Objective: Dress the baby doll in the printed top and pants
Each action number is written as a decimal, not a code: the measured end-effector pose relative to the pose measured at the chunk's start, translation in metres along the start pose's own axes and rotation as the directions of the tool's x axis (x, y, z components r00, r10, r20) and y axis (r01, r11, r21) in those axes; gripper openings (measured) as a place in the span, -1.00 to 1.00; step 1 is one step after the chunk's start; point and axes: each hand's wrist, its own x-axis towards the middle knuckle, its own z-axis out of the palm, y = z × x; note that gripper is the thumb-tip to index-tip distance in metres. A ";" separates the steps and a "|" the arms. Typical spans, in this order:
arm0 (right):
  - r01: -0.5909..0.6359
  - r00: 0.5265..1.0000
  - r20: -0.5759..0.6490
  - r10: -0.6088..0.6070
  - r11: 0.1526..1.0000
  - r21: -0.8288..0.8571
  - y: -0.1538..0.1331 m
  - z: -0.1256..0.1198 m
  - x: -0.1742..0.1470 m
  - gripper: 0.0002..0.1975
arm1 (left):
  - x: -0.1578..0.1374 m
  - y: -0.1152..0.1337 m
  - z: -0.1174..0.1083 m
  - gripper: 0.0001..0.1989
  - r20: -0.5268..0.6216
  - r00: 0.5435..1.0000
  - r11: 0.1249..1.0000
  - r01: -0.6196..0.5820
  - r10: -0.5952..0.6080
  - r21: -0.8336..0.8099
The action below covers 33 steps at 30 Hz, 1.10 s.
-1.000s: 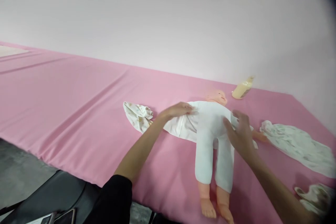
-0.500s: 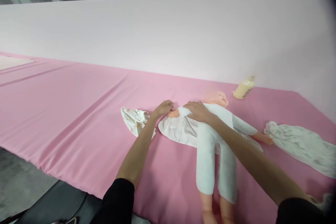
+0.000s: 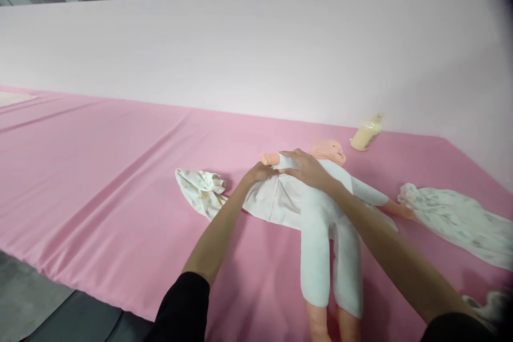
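A baby doll (image 3: 316, 256) in white clothes lies on its back on the pink table cover (image 3: 132, 171), head away from me, bare feet toward me. Beneath its body a white garment (image 3: 262, 206) is spread out to the left. My right hand (image 3: 306, 170) wraps around the doll's sleeved arm, near the cuff. Just below the doll's small hand (image 3: 270, 159), my left hand (image 3: 260, 172) has its fingers closed at the white cloth under the forearm; its fingertips are partly hidden. The doll's other arm (image 3: 371, 192) stretches out to the right.
A crumpled patterned cloth cap or garment (image 3: 202, 189) lies left of my left forearm. On the right is a bunched white printed cloth (image 3: 457, 219). A pump bottle (image 3: 366, 134) of pale yellow liquid tilts near the white wall (image 3: 240, 53) at the back.
My left hand has moved from beyond the doll's hand to below its forearm, at the cloth. The doll's forearm is raised slightly, with my right hand still around it.
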 end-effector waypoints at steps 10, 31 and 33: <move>-0.044 0.998 0.034 0.043 0.999 0.007 0.000 0.004 0.004 -0.52 | -0.018 0.038 -0.040 -0.92 -0.063 0.992 0.956 -0.083 0.105 0.282; -0.021 0.978 -0.195 -0.079 0.885 -0.466 -0.031 0.026 -0.012 -0.85 | -0.051 0.103 0.015 -0.64 -0.274 0.894 0.754 -0.100 0.354 0.649; 0.046 0.959 -0.231 -0.164 0.894 -0.445 -0.038 0.025 -0.018 -0.87 | -0.051 0.102 0.014 -0.64 -0.275 0.895 0.771 -0.110 0.352 0.627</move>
